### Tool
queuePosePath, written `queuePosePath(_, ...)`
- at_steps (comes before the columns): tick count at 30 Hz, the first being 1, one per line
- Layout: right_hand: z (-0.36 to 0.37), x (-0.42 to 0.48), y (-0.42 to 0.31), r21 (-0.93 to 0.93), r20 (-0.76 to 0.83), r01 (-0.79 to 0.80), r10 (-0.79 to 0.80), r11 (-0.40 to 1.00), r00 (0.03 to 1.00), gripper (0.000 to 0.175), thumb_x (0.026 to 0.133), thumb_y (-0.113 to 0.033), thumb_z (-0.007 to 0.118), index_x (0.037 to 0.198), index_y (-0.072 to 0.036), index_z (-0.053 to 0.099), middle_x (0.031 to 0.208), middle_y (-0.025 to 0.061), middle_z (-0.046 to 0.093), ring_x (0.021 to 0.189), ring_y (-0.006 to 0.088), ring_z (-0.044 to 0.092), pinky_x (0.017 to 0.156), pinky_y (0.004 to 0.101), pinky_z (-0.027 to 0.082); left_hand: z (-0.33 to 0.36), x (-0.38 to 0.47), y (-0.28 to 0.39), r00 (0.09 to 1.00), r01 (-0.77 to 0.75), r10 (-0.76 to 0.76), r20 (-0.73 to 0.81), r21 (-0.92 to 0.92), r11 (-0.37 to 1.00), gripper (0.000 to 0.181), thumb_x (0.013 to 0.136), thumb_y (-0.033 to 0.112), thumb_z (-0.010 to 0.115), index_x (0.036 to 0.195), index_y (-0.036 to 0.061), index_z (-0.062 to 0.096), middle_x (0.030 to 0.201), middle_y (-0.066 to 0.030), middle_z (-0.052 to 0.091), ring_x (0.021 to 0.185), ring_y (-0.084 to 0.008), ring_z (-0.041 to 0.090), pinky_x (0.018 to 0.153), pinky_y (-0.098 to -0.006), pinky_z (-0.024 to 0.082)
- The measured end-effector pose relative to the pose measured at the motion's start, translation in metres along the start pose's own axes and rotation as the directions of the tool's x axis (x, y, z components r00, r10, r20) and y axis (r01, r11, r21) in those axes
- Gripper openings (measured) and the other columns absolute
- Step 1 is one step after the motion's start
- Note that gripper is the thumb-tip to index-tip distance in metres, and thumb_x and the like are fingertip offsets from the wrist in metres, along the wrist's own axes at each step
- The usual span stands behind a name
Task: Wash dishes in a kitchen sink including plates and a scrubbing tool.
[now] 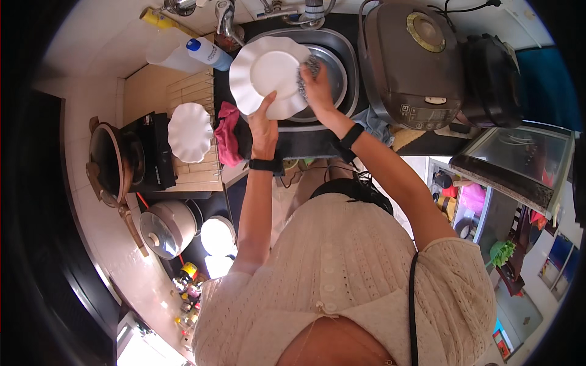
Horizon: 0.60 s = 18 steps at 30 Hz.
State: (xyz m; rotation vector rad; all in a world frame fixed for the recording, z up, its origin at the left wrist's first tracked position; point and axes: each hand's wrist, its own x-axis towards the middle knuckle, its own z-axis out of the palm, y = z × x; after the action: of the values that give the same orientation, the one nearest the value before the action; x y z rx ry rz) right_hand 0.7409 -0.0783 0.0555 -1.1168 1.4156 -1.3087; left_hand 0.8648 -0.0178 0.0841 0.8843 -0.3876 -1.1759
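Note:
A white plate with a wavy rim (274,73) is tilted over the left part of the steel sink (351,59). My left hand (264,123) grips its near edge, thumb lying on the upper face. In my right hand (318,89) is a steel wool scrubber (307,73), pressed at the plate's right rim. A round metal basin (339,78) sits in the sink beneath, partly hidden by the plate and my right hand.
A rice cooker (412,68) stands right of the sink. To the left are a pink cloth (228,135), a bottle with a blue cap (210,52), and another scalloped white plate (190,132) on a wire rack (208,174). The faucet (226,20) rises behind.

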Motion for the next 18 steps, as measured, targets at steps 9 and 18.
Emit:
queuePosePath(9,0.003,0.015,-0.015,-0.333,-0.125,0.026,-0.071,0.942,0.990,0.041,0.090,-0.030,0.057,0.111,0.004,0.048,0.103,0.0306,0.057,0.094,0.0430,0.058,0.081,0.0478,0.045,0.000,0.005,-0.011,0.973,0.193,-0.209,-0.100,-0.148,0.970,0.044,0.079,0.001,0.067,0.120,-0.0005,0.053,0.116,-0.0094,0.059,0.107,-0.0222,0.058,0.093,-0.0349,0.048)
queuePosePath(18,0.001,-0.026,-0.002,-0.416,0.200,0.506,-0.466,0.756,0.862,0.051,0.090,-0.024,0.056,0.134,-0.008,0.039,0.125,0.0334,0.042,0.111,0.0494,0.045,0.095,0.0516,0.037,-0.015,-0.001,-0.015,0.975,0.209,-0.194,0.110,-0.149,0.967,0.041,0.084,-0.002,0.060,0.124,0.0027,0.051,0.119,-0.0119,0.057,0.110,-0.0231,0.056,0.097,-0.0315,0.044)
